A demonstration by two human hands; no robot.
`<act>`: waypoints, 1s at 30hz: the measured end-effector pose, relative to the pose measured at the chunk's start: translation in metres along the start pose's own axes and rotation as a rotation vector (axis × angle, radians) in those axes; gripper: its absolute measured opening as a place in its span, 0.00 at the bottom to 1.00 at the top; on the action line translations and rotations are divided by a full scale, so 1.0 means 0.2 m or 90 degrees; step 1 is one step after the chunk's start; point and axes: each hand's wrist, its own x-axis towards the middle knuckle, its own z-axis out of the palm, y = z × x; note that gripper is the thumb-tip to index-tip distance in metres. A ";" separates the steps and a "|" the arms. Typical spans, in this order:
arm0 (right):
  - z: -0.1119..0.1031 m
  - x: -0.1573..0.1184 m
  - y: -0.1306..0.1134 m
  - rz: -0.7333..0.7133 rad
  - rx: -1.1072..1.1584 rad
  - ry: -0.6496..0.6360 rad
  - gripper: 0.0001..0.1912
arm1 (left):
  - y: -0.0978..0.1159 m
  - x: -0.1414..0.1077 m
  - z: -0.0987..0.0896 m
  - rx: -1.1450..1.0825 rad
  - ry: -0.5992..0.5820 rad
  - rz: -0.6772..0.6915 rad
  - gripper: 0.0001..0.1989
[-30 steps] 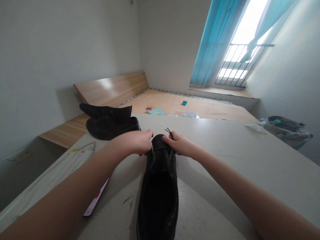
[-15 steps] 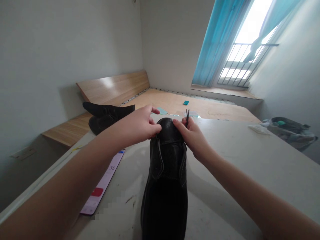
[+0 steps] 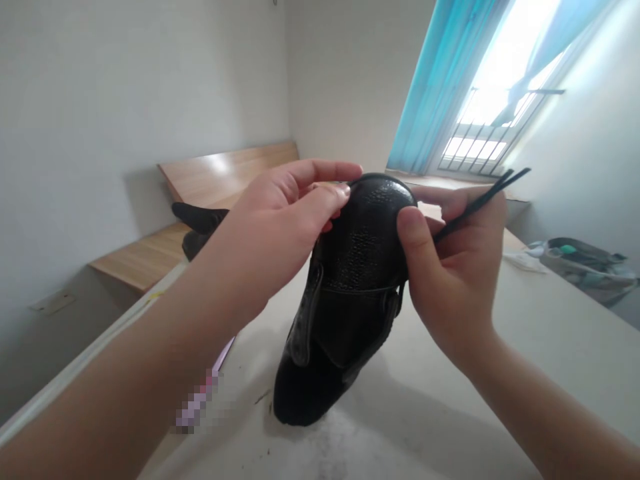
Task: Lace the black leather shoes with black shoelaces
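A black leather shoe (image 3: 363, 247) is tilted up in front of me, its toe raised and its heel low by the table. My left hand (image 3: 295, 207) pinches the toe's left edge, thumb on the upper and index finger along the rim. On the other side my right hand (image 3: 457, 267) grips the toe, thumb on top and the other fingers mostly behind it. A black shoelace (image 3: 483, 200) runs through the right fingers, its two ends sticking out up and right. The shoe's side flaps stand apart around the tongue.
Another black shoe (image 3: 197, 227) lies at the left, partly behind my left arm. A phone (image 3: 220, 363) lies under that forearm on the white table (image 3: 540, 333). At the right are a white piece of material (image 3: 525, 261) and a grey bag (image 3: 585, 267).
Both hands have lifted the shoe's toe up and closer to me, tipping it steeply. The shoelace ends now point to the right, and the view has shifted slightly.
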 end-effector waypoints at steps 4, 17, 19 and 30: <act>0.00 -0.02 -0.08 0.007 0.005 0.009 0.17 | 0.00 0.00 -0.02 -0.036 -0.002 0.016 0.08; -0.02 0.01 -0.15 0.162 0.194 -0.007 0.11 | 0.00 0.00 -0.02 -0.006 0.000 0.077 0.09; -0.04 0.06 -0.13 0.266 0.248 -0.007 0.14 | -0.01 0.00 -0.01 0.008 -0.020 0.104 0.11; -0.06 0.10 -0.13 0.321 0.253 -0.146 0.11 | 0.21 -0.16 0.03 0.110 -0.103 0.344 0.09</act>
